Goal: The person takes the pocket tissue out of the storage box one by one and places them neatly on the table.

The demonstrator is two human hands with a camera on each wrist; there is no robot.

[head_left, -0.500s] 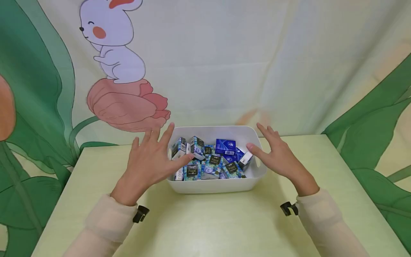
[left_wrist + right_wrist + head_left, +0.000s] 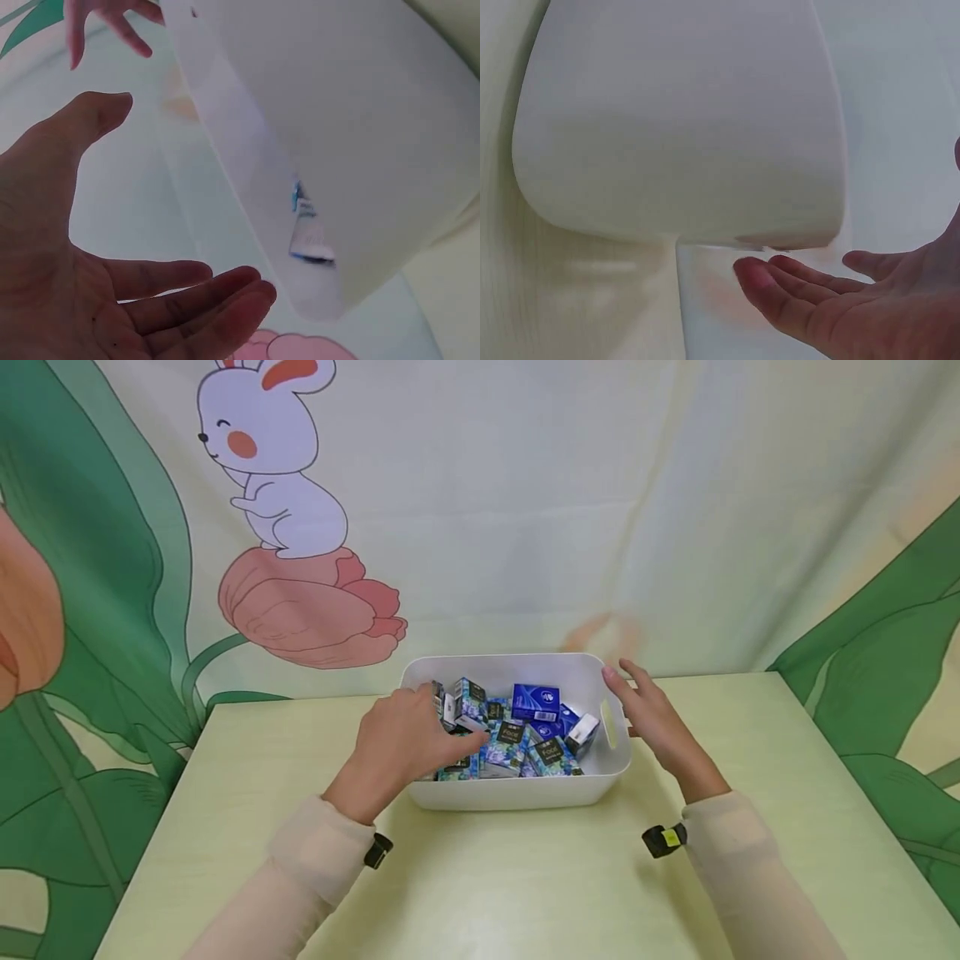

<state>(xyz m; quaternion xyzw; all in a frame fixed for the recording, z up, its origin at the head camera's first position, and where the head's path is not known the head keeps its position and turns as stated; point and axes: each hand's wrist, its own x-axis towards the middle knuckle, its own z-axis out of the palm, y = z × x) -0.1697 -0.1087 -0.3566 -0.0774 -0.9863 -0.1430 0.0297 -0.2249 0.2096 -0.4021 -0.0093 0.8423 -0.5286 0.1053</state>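
A white plastic bin (image 2: 517,793) with rounded corners stands on the table. Inside lie several small floral packs (image 2: 504,748), dark-labelled and printed "Face", and blue packs (image 2: 536,702). My left hand (image 2: 408,743) hovers over the bin's left end, covering some packs in the head view. In the left wrist view its loosely bent fingers (image 2: 202,307) hold nothing, near the rim. At the bin's right end is my right hand (image 2: 656,727), its fingers loosely spread. The right wrist view shows these fingertips (image 2: 754,274) close to the bin wall, with nothing in the hand.
The pale yellow-green table (image 2: 525,885) extends in front of the bin and to both sides. Directly behind it hangs a cloth backdrop (image 2: 480,527) with a rabbit, flowers and green leaves. Black straps (image 2: 378,851) sit at both wrists.
My left hand has moved right and over the bin's left end, its fingers bending down. My right hand has shifted slightly outward, off the packs to beside the bin's right end.
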